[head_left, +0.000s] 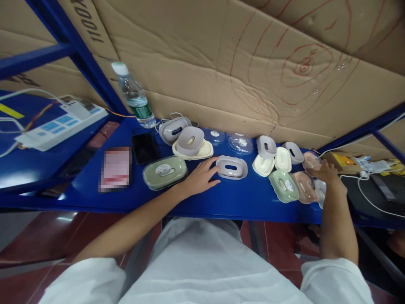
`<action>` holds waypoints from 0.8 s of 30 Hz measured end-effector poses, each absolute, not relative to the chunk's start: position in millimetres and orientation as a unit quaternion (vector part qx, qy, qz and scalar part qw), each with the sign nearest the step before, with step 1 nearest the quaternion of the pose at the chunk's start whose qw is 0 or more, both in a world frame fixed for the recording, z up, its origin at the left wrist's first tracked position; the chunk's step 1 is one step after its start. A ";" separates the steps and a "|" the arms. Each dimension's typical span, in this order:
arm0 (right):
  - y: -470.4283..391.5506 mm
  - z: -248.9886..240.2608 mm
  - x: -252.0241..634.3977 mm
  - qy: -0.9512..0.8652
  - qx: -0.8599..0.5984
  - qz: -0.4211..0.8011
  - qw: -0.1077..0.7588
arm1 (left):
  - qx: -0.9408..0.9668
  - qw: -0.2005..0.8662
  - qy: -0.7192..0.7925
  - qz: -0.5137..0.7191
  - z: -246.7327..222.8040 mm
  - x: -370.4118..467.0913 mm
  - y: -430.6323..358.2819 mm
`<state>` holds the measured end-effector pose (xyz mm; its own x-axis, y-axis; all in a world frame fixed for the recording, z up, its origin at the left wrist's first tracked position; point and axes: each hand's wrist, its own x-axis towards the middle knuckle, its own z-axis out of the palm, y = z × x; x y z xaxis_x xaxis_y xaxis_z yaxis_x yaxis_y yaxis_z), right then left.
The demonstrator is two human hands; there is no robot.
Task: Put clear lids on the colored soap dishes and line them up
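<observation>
My left hand (202, 175) has its fingers spread, with the fingertips at the left rim of a grey soap dish (243, 172) that has a dark oval slot. Just left of that hand lies a green soap dish (164, 172) under a clear lid. At the far right of the table, my right hand (329, 173) has its fingers on the edge of a pink soap dish (311, 159); the grip is partly hidden. Near it are a brownish-pink dish (305, 188), a green dish (284, 186) with a label, and small cream pieces (283, 159).
Grey dishes (190, 141) and a cream tray (207, 150) are stacked at the back, beside clear lids (240, 143). A water bottle (139, 105), a black phone (144, 147) and a power strip (63, 126) stand left. Cardboard (202, 63) walls the back.
</observation>
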<state>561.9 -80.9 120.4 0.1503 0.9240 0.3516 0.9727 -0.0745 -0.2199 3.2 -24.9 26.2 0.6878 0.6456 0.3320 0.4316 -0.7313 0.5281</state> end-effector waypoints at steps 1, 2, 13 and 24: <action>-83.1 123.6 549.2 -0.605 -0.764 -0.079 0.210 | 0.898 0.202 0.298 0.254 26.1 3.1 -24.8; -84.9 126.4 532.5 -0.567 -0.791 -0.096 0.211 | 0.901 0.194 0.295 0.252 26.0 3.1 -24.7; -50.1 68.5 306.8 -0.671 -0.739 -0.034 0.057 | 0.853 0.224 0.344 0.323 35.4 -0.2 -19.9; -64.3 73.8 310.7 -0.820 -0.562 0.090 0.057 | 0.777 0.302 0.410 0.370 33.7 0.3 -17.0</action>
